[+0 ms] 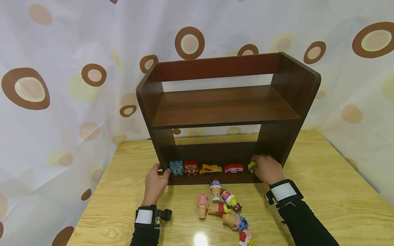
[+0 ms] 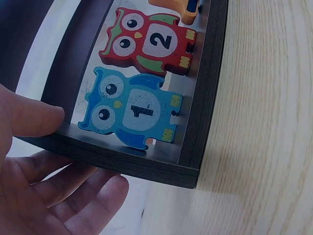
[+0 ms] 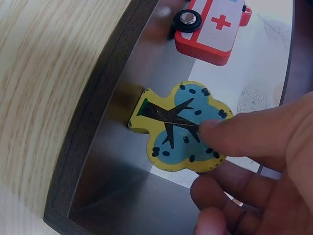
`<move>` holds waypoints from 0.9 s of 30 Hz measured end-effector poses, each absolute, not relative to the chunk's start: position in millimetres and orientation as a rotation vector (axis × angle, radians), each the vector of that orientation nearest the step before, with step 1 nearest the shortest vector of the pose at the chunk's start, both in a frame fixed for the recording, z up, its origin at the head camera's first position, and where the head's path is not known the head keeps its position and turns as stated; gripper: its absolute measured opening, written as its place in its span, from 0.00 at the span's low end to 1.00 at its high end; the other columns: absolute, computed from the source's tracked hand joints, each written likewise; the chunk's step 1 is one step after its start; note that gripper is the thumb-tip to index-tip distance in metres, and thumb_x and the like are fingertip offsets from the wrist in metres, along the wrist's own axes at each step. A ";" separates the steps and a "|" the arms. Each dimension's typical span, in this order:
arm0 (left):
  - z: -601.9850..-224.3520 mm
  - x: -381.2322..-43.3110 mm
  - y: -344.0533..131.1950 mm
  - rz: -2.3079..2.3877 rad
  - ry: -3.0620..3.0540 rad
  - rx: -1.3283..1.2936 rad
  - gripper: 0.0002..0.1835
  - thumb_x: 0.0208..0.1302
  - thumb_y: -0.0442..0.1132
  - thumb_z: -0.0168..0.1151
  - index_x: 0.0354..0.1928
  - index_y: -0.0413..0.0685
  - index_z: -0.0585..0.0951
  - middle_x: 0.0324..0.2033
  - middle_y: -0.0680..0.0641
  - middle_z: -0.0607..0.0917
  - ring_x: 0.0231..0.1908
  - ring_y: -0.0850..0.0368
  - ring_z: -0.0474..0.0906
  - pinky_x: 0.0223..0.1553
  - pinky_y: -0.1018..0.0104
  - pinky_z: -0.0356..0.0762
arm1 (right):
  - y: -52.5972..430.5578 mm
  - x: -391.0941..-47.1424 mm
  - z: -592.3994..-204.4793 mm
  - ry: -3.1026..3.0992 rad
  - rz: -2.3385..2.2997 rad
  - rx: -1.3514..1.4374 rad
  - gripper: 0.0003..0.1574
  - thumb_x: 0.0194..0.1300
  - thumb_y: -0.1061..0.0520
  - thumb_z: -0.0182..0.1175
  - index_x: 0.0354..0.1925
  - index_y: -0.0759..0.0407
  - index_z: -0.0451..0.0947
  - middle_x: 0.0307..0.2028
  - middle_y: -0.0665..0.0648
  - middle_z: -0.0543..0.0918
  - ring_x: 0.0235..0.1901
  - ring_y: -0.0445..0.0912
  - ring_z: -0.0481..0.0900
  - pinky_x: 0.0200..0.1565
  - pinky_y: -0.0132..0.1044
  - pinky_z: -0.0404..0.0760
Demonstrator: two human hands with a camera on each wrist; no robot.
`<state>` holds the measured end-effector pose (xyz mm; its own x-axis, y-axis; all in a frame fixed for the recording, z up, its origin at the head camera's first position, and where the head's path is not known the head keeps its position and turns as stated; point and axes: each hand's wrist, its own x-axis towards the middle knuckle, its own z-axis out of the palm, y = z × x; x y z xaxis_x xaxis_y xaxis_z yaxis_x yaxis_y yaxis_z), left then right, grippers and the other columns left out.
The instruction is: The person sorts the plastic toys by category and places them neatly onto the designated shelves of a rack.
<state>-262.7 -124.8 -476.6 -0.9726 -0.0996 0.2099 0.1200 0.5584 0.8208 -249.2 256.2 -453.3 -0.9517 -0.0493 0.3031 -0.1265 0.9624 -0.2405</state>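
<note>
A dark brown two-tier shelf (image 1: 215, 106) stands on the table. My left hand (image 1: 155, 182) holds its left side panel (image 2: 127, 164), thumb on the inner side and fingers outside. Close to that thumb, a blue owl block (image 2: 132, 110) marked 1 and a red owl block (image 2: 146, 41) marked 2 stand on the lower tier. At the right end of that tier, my right hand (image 1: 269, 169) pinches a yellow-edged tree block (image 3: 168, 115) with a blue crown, its base at the shelf board. To its left stand a red and white toy ambulance (image 1: 234, 168) and a yellow construction vehicle (image 1: 210, 169).
Several toy ice cream cones lie on the table in front of the shelf, among them a pink one (image 1: 202, 205) and a blue-topped one (image 1: 236, 221). A patterned cloth (image 1: 61, 136) hangs behind. The upper tier (image 1: 224, 104) is above both hands.
</note>
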 end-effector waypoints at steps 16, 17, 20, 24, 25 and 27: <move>-475.0 -261.3 -124.2 -1.372 -2.559 -0.020 0.18 0.65 0.43 0.58 0.52 0.39 0.75 0.52 0.36 0.80 0.46 0.43 0.79 0.41 0.50 0.82 | 259.8 -241.8 -447.2 -2.780 0.380 0.217 0.17 0.53 0.64 0.64 0.44 0.67 0.78 0.38 0.68 0.80 0.36 0.60 0.78 0.38 0.57 0.79; -475.1 -261.2 -124.2 -1.373 -2.557 -0.022 0.18 0.65 0.43 0.58 0.52 0.39 0.76 0.52 0.36 0.80 0.46 0.43 0.79 0.40 0.50 0.82 | 259.6 -241.1 -446.5 -2.777 0.375 0.223 0.17 0.54 0.64 0.64 0.44 0.67 0.78 0.38 0.68 0.80 0.36 0.60 0.77 0.39 0.57 0.79; -475.1 -261.2 -124.3 -1.371 -2.555 -0.023 0.18 0.65 0.43 0.57 0.52 0.39 0.75 0.52 0.36 0.80 0.46 0.43 0.79 0.40 0.50 0.82 | 258.5 -237.4 -443.3 -2.756 0.363 0.236 0.18 0.53 0.64 0.65 0.44 0.68 0.78 0.39 0.68 0.80 0.38 0.61 0.77 0.42 0.57 0.78; -474.4 -261.0 -124.2 -1.368 -2.557 -0.019 0.18 0.65 0.43 0.57 0.53 0.39 0.75 0.52 0.36 0.80 0.47 0.43 0.79 0.41 0.49 0.81 | 254.9 -231.9 -437.7 -2.706 0.362 0.242 0.17 0.53 0.64 0.65 0.44 0.68 0.79 0.42 0.69 0.80 0.42 0.63 0.76 0.45 0.58 0.77; -474.1 -261.1 -124.4 -1.367 -2.559 -0.016 0.18 0.65 0.43 0.57 0.53 0.39 0.75 0.52 0.36 0.80 0.47 0.43 0.79 0.42 0.49 0.81 | 253.3 -230.7 -436.0 -2.690 0.359 0.247 0.17 0.53 0.64 0.65 0.43 0.68 0.79 0.42 0.69 0.80 0.43 0.63 0.76 0.45 0.58 0.77; -474.1 -261.3 -124.3 -1.367 -2.562 -0.015 0.19 0.65 0.43 0.57 0.53 0.39 0.75 0.52 0.36 0.80 0.47 0.43 0.79 0.42 0.49 0.81 | 249.0 -227.5 -431.8 -2.652 0.359 0.265 0.16 0.53 0.64 0.65 0.43 0.68 0.79 0.43 0.69 0.81 0.44 0.64 0.75 0.46 0.58 0.78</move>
<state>-261.3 -124.3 -474.1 -0.9719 -0.1016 0.2125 0.1199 0.5631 0.8177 -227.5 249.0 -431.8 -0.8812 -0.1264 0.4556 -0.2429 0.9477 -0.2070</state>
